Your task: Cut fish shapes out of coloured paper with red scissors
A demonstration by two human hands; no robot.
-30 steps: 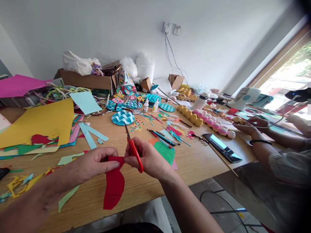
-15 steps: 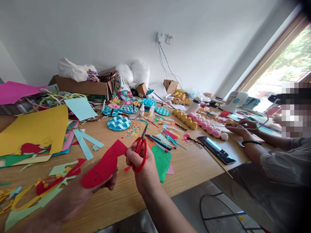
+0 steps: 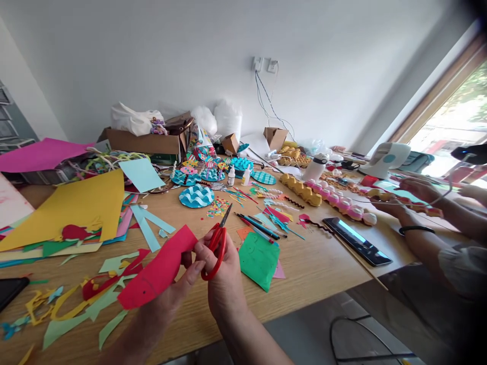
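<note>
A red paper cutout (image 3: 162,271) with a small dot and a drawn line on it is held in my left hand (image 3: 171,299), whose thumb points toward my right hand. My right hand (image 3: 224,274) grips red-handled scissors (image 3: 218,248), their blades closed and pointing up and away. The two hands are close together, fingers meeting near the cutout's upper right end. Just right of them lies a green paper piece (image 3: 259,259) with faint drawn marks.
Paper scraps (image 3: 95,299) and a yellow sheet (image 3: 87,197) cover the left of the wooden table (image 3: 182,334). Pens (image 3: 261,228), a phone (image 3: 357,241) and pink-painted egg-carton strips (image 3: 342,203) lie to the right, near another person's hands (image 3: 395,208).
The view has swung left. My left thumb has come up beside my right fingers, and the red cutout has tilted flatter. The other person's hands have spread apart.
</note>
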